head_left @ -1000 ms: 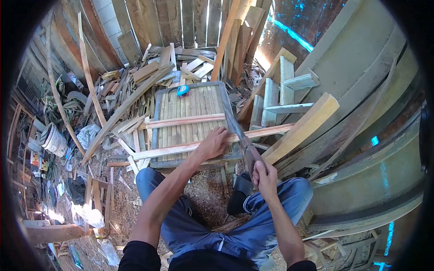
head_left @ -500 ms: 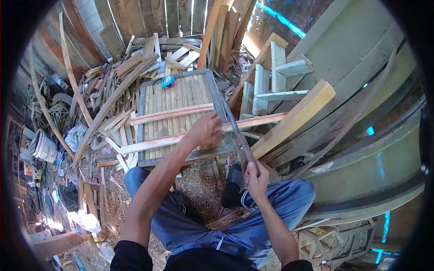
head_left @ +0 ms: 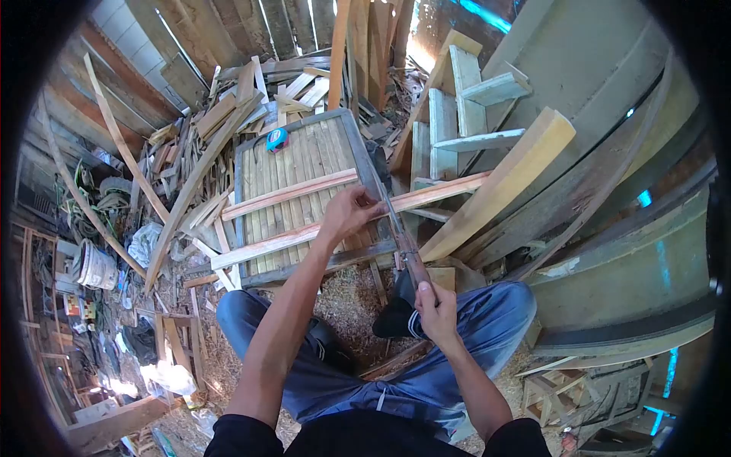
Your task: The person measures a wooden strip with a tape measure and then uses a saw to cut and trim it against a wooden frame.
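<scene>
My right hand (head_left: 436,311) is wrapped round the wooden handle of a handsaw (head_left: 412,259), whose narrow dark blade is seen almost edge-on, pointing away from me. The blade crosses a long wooden strip (head_left: 266,248) that lies over a slatted panel (head_left: 278,177) with a grey frame. Curled over this strip, my left hand (head_left: 349,216) has its fingertips right beside the blade. A second, shorter strip (head_left: 293,193) lies roughly parallel, farther from me. On the far part of the panel sits a blue tape measure (head_left: 277,139).
A thick timber (head_left: 506,186) slants up on the right, beside white-painted wooden pieces (head_left: 457,122). Scrap wood (head_left: 221,126) is heaped behind the panel. A white bucket (head_left: 97,266) stands at left. Shavings (head_left: 350,297) cover the floor between my legs.
My left hand, blurred before, now has its fingertips close against the blade at the strip. My right hand stays on the saw handle. The view has shifted slightly.
</scene>
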`<state>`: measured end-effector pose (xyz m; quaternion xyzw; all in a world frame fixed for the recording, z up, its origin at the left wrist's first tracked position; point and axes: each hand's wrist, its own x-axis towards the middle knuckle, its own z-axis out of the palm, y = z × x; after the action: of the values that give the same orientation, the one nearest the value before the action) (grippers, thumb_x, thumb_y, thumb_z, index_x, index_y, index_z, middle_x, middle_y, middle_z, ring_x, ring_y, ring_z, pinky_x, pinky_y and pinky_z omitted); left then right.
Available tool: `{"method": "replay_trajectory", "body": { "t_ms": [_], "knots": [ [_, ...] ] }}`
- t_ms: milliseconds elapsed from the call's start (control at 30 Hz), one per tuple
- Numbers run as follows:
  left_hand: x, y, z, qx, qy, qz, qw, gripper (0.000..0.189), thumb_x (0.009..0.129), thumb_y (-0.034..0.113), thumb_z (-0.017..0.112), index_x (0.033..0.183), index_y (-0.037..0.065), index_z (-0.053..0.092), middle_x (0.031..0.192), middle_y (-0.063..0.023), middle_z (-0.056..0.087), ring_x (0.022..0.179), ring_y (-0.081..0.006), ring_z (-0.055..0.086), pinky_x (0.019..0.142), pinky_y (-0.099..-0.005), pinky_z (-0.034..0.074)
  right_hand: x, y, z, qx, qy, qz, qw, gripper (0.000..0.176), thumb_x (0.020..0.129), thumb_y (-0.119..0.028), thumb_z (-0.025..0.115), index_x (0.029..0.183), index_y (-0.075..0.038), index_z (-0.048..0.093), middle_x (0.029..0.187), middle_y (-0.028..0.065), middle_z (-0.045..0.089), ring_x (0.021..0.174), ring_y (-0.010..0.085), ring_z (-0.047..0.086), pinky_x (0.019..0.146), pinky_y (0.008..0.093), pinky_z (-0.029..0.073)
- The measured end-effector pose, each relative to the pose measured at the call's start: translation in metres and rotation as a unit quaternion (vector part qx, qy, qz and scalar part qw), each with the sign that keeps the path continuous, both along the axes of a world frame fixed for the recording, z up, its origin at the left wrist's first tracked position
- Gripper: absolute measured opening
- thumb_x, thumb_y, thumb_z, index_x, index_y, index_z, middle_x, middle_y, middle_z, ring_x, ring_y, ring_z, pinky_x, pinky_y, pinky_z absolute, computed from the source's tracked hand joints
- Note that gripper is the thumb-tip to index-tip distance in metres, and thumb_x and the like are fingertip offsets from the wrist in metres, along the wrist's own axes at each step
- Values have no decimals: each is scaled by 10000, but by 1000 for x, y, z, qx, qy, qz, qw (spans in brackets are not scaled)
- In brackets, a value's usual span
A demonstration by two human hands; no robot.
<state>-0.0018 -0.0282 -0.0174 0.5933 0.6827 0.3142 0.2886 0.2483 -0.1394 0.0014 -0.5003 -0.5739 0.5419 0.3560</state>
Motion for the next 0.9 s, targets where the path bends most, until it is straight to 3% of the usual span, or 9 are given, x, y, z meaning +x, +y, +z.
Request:
{"method": "replay_trajectory", "body": {
  "t_ms": [67,200,300,500,567,700,800,900],
  "knots": [
    [-3,3,-1,-72,-49,13,996,370,757,385,784,862,39,705,768,-97,680,716,-193,640,693,-324,489,2,3,-1,4,1,-1,1000,372,975,-276,523,778,31,595,549,25,483,527,89,468,502,300,384],
    [-4,6,-9,-48,-123,8,991,384,742,383,806,856,31,703,766,-88,684,719,-162,628,688,-301,480,17,-10,9,9,-61,11,998,384,973,-277,527,765,36,607,522,58,483,487,111,473,488,319,392],
    [-5,5,-12,-63,-42,21,997,384,743,373,806,846,23,689,776,-91,689,729,-164,635,696,-303,488,30,-22,6,22,-49,13,998,385,973,-281,527,758,26,615,520,55,491,474,118,467,480,328,394],
    [-1,2,-3,-53,-30,14,998,408,740,394,799,833,16,676,781,-104,686,739,-184,642,700,-316,495,11,-16,12,-70,15,-21,997,417,987,-275,507,703,25,562,530,34,496,511,89,492,506,288,395],
    [-2,1,-2,-53,-20,11,998,409,739,393,800,844,15,683,785,-108,686,742,-185,643,702,-317,495,6,-21,16,-45,42,-44,997,495,1011,-309,472,607,-23,483,522,-24,445,478,61,409,453,249,308],
    [-4,2,-4,-28,-2,6,1000,394,714,374,775,859,18,692,810,-130,693,770,-235,664,717,-341,503,9,-29,30,0,-27,-39,999,474,1004,-287,489,613,-20,476,524,-17,436,485,58,417,459,251,307],
    [-8,0,-7,-28,3,8,1000,390,694,367,754,859,20,693,820,-138,695,784,-266,671,727,-358,507,-1,-19,34,63,-81,-25,994,417,988,-254,514,676,20,545,523,49,480,491,91,467,473,285,356],
    [-6,2,-7,-26,3,-10,1000,373,710,357,745,860,20,694,814,-139,695,780,-269,675,724,-354,510,-28,4,26,128,-88,-30,987,314,963,-233,545,912,58,653,594,184,525,529,169,541,550,347,443]
  ]
}}
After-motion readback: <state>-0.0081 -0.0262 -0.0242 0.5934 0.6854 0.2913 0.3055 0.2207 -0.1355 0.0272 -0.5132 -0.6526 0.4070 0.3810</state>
